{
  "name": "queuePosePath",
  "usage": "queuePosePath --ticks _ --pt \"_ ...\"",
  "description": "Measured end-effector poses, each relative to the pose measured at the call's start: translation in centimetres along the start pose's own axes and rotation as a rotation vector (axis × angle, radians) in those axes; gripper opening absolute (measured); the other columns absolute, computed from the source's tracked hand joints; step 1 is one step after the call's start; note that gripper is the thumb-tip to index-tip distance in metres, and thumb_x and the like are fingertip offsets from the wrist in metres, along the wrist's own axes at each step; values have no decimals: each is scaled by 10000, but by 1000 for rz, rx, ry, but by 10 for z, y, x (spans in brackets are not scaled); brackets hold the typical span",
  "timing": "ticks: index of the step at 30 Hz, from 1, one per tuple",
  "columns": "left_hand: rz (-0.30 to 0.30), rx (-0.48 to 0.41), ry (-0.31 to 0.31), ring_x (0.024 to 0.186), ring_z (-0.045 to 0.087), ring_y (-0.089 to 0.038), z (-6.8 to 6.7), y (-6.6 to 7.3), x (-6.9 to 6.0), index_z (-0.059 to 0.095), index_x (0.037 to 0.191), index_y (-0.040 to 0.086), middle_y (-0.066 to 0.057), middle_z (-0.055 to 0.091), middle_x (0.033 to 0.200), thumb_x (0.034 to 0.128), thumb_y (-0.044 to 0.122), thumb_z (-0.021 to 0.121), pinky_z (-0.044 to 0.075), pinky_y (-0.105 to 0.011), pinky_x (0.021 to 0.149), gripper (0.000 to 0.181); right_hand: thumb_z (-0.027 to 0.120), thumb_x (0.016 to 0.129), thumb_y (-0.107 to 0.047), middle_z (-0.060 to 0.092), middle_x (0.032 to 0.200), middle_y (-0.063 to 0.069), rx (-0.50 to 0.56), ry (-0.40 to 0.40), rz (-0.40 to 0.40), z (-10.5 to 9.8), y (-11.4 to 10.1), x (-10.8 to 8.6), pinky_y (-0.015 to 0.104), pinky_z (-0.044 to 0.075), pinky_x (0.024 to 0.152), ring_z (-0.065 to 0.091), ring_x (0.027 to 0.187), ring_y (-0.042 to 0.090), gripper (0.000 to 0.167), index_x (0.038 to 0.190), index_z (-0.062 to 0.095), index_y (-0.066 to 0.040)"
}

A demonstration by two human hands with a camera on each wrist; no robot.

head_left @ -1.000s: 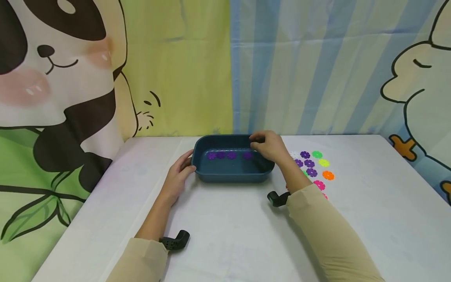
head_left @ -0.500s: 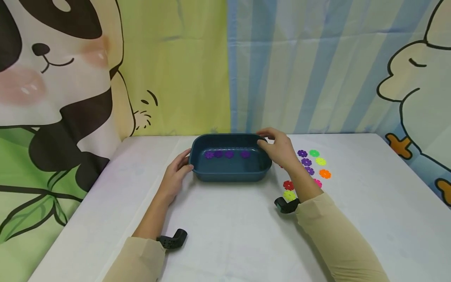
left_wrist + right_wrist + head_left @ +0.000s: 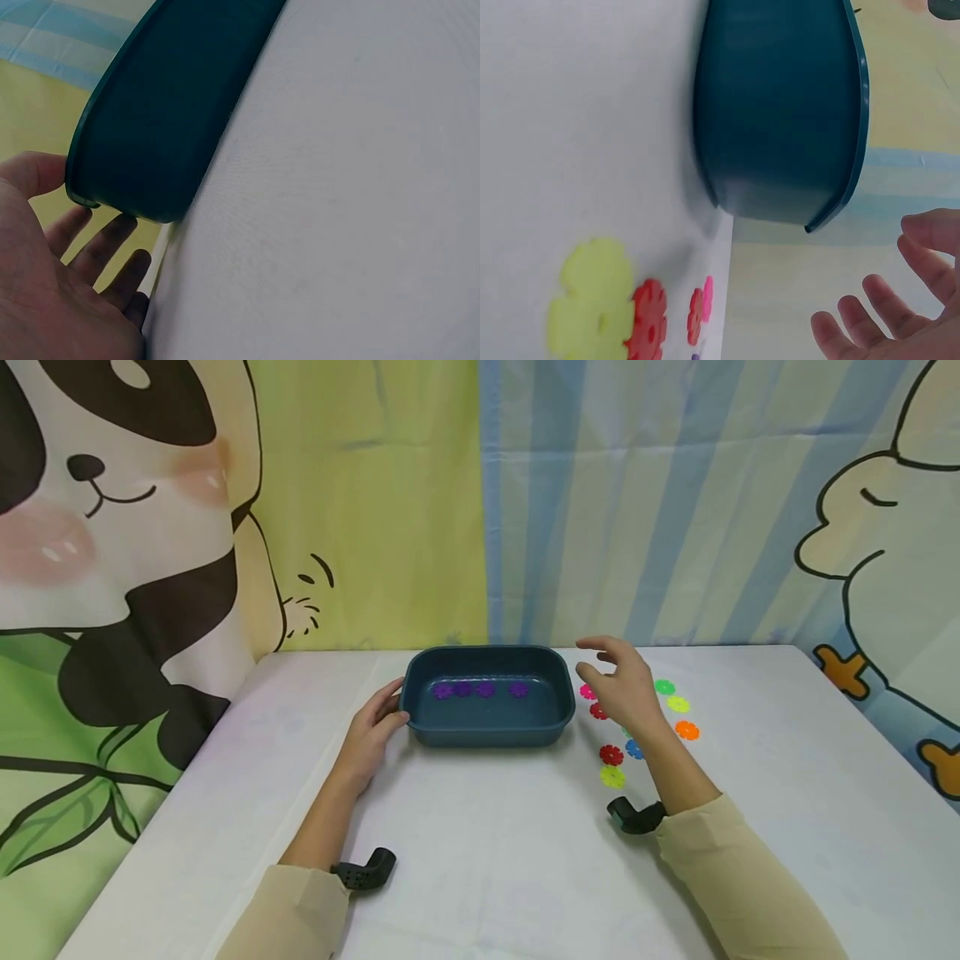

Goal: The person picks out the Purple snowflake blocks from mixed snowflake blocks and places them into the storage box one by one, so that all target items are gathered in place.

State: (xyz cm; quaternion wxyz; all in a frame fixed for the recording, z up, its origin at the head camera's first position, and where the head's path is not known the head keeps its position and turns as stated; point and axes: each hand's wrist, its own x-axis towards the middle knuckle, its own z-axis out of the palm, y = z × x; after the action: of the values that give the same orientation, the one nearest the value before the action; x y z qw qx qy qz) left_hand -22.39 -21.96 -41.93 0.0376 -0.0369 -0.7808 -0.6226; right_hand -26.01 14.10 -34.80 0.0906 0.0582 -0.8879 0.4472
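Note:
A dark blue-green plastic basin [image 3: 491,730] sits on the white table with several purple flower-shaped discs [image 3: 485,690] in it. At the basin's left end rests my left hand [image 3: 371,735]. In the left wrist view its thumb [image 3: 46,174] touches the rim, while the fairly straight fingers [image 3: 105,247] spread by the end wall. My right hand [image 3: 622,689] is raised just right of the basin, apart from it. Its thumb and fingers are parted with nothing between them, as the right wrist view also shows of the fingers [image 3: 889,307].
Under and around my right hand lie loose flower discs: red [image 3: 611,755], yellow [image 3: 612,777], blue [image 3: 634,749], orange [image 3: 687,730], green [image 3: 664,687] and pink [image 3: 587,692]. My forearm hides part of the group. A printed curtain [image 3: 420,527] hangs behind the table.
My right hand has left the basin's right rim and moved right, over the loose discs. The left hand stays at the left end; the discs inside the basin lie as before.

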Motion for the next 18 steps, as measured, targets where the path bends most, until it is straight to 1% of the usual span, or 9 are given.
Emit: queuePosePath --ticks 11,18 --pt "-8 6 -5 1425 498 -330 -1 1 -1 400 1599 167 -202 517 1541 1032 134 506 331 -503 1208 577 645 996 -172 509 1509 152 10 35 3 -5 10 -9 553 509 1055 515 1373 387 427 1415 596 -108" --pt "-8 1 -7 1428 495 -333 0 2 -1 398 1600 162 -206 512 1544 1034 136 503 328 -505 1208 576 647 996 -180 545 1481 164 -30 35 -13 -13 19 -13 559 511 1049 557 1333 398 443 1426 583 -100"
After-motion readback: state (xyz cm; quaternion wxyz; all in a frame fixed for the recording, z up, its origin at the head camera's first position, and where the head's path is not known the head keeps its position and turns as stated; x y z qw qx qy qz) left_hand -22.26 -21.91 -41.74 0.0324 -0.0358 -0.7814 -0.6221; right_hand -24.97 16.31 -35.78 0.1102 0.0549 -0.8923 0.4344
